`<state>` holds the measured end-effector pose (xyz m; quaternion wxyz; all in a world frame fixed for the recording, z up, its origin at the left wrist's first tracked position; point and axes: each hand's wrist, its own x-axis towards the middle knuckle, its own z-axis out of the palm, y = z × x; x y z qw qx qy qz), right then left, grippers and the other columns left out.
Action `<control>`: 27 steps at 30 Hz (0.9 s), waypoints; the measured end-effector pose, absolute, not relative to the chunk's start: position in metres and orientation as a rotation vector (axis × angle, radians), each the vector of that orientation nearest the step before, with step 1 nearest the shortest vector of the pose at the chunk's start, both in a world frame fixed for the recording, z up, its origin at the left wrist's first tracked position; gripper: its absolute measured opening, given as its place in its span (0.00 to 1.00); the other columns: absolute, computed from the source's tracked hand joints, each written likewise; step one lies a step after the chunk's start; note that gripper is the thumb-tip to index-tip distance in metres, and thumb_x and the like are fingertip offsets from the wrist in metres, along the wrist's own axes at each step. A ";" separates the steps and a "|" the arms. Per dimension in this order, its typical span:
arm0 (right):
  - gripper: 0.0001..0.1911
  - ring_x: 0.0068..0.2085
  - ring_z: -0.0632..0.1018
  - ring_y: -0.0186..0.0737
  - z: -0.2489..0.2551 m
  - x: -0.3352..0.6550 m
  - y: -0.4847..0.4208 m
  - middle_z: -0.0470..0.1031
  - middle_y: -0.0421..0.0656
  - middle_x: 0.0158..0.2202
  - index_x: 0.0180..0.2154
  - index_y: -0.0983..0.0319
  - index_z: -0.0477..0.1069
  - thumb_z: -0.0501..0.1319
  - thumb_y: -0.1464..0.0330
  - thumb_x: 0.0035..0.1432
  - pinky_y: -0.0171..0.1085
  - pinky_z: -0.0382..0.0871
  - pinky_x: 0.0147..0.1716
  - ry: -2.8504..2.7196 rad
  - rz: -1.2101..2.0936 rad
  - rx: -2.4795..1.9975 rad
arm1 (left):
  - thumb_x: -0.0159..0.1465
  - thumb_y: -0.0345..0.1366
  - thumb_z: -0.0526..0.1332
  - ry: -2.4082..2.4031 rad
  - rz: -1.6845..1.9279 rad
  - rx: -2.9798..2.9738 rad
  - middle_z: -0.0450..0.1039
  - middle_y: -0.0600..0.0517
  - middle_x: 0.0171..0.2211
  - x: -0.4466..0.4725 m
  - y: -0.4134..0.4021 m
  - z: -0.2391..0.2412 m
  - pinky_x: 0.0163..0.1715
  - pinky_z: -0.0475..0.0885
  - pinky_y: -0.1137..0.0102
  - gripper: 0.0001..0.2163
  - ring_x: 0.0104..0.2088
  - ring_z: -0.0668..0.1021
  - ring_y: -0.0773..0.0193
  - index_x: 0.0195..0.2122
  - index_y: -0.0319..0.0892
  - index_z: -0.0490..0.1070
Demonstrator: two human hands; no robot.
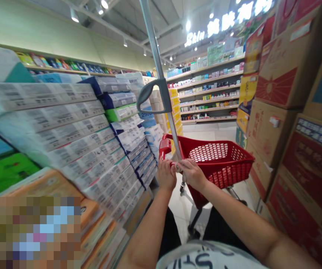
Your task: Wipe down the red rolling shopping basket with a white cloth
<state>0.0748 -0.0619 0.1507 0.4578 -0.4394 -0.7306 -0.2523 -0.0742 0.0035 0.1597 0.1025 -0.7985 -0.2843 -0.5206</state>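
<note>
Head view: red cart (231,173) stands in a shop aisle, straight ahead of the person, w/ both hands on it.

Progress, as far as it shows: the cart's mesh basket looks bare inside, no goods visible through the walls or over the rim, though the near bottom corner is hidden behind the hands. The cart sits on the pale floor (206,133), pointing down the aisle.

Hands: left hand (166,175) is on the near end of the cart, grip closed over the red handle bar (165,146), fingers curled down and away from the camera. Right hand (192,173) is just beside it, nearly touching, grip also closed on the same bar right at the foot of the grey pole (157,56). Can't tell if some fingers wrap the pole foot too. Both forearms run out from the body, elbows bent, wrists approx. level w/ the basket rim.

Around the cart: the pole rises from its near end and leans up out of frame, w/ a grey hook (149,93) partway up. Left of the cart, stacked tissue packs (74,142), blurred. Right of it, piled cardboard boxes (284,67), close to the basket. Beyond it, stocked shelves (211,93).
</note>
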 end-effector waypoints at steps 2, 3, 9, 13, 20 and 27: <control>0.18 0.50 0.71 0.43 0.152 0.073 -0.062 0.74 0.48 0.47 0.53 0.63 0.71 0.57 0.72 0.62 0.44 0.70 0.53 -1.782 -0.632 -1.079 | 0.70 0.40 0.47 -0.864 -1.480 -2.336 0.68 0.43 0.46 -0.076 0.000 0.159 0.60 0.60 0.48 0.12 0.63 0.59 0.51 0.44 0.41 0.65; 0.18 0.50 0.71 0.43 0.150 0.072 -0.062 0.74 0.48 0.47 0.54 0.62 0.70 0.56 0.72 0.62 0.44 0.70 0.53 -1.774 -0.643 -1.078 | 0.69 0.41 0.48 -0.874 -1.443 -2.331 0.67 0.42 0.47 -0.077 -0.002 0.159 0.59 0.60 0.47 0.13 0.63 0.58 0.50 0.46 0.40 0.65; 0.19 0.51 0.72 0.43 0.145 0.073 -0.064 0.74 0.47 0.48 0.55 0.60 0.69 0.55 0.73 0.63 0.45 0.69 0.54 -1.750 -0.668 -1.070 | 0.68 0.42 0.50 -0.915 -1.260 -2.366 0.64 0.42 0.52 -0.082 -0.007 0.160 0.58 0.61 0.47 0.15 0.64 0.55 0.46 0.51 0.42 0.66; 0.19 0.51 0.71 0.44 0.163 0.074 -0.059 0.73 0.48 0.49 0.55 0.61 0.70 0.58 0.70 0.61 0.46 0.68 0.55 -1.718 -0.659 -1.064 | 0.69 0.38 0.48 -0.943 -1.297 -2.375 0.64 0.43 0.49 -0.081 -0.010 0.162 0.60 0.60 0.49 0.13 0.64 0.56 0.48 0.47 0.41 0.68; 0.19 0.49 0.71 0.43 0.160 0.066 -0.057 0.73 0.48 0.47 0.54 0.61 0.70 0.58 0.71 0.61 0.45 0.71 0.52 -1.690 -0.669 -1.058 | 0.69 0.36 0.49 -0.966 -1.389 -2.368 0.63 0.43 0.50 -0.080 -0.017 0.160 0.61 0.58 0.49 0.12 0.66 0.52 0.47 0.46 0.40 0.68; 0.19 0.51 0.71 0.43 0.196 0.066 -0.058 0.72 0.48 0.48 0.55 0.59 0.70 0.57 0.69 0.63 0.43 0.70 0.54 -1.625 -0.670 -1.002 | 0.69 0.36 0.49 -0.993 -1.450 -2.329 0.65 0.44 0.49 -0.084 -0.014 0.160 0.61 0.58 0.48 0.11 0.65 0.55 0.49 0.43 0.41 0.69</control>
